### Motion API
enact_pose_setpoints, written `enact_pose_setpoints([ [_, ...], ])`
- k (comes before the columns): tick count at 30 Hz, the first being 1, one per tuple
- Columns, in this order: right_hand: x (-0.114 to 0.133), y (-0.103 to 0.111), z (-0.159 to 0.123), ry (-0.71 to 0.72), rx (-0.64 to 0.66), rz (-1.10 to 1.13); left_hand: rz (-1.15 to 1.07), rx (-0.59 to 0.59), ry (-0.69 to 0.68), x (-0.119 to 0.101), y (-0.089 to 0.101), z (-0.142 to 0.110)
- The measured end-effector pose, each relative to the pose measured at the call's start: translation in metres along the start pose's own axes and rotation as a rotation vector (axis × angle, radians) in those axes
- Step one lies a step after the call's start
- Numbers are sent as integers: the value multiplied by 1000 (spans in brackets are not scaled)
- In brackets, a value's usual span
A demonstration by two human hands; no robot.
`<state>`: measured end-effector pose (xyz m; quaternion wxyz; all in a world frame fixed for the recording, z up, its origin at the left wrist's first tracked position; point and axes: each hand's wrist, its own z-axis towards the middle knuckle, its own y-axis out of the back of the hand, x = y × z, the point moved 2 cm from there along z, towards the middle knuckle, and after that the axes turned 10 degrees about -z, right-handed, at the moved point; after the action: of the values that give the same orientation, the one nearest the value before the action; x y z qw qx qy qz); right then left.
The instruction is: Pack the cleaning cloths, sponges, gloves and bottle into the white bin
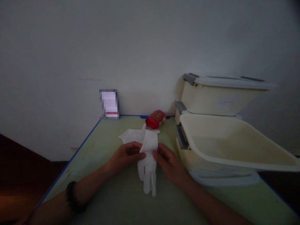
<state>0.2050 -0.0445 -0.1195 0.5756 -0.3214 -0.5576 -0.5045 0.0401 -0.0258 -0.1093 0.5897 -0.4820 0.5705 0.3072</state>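
A white glove (pixel 149 162) hangs between my two hands, its fingers pointing down toward me. My left hand (pixel 126 154) pinches its left side, thumb in front and fingers behind. On the other side my right hand (pixel 167 161) grips the edge in the same way. Behind the held glove, a flat piece of white cloth (pixel 132 136) lies on the table; whether it is a second glove I cannot tell. Just beyond that is a rolled red patterned bundle (pixel 156 119).
A large cream bin (pixel 234 140) with grey latches stands open on the right, with another lidded bin (pixel 213 97) behind it. A blurred-out phone (pixel 110 104) leans on the wall at the back left. The green table (pixel 93 156) has blue edges.
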Motion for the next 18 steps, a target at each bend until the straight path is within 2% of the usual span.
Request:
enact_pose_setpoints([
  [4,4,2,-2,116,-31,-134,4,-55,-112,0,6,2],
  [7,0,2,-2,60,-45,-49,9,-81,-96,1,8,3],
  [10,-5,0,-1,5,18,45,4,-106,-70,2,8,3],
  [13,-6,-2,0,-3,83,65,-13,-118,-86,2,8,2],
  [18,-5,-3,2,-45,70,33,61,-71,-85,-2,6,2],
])
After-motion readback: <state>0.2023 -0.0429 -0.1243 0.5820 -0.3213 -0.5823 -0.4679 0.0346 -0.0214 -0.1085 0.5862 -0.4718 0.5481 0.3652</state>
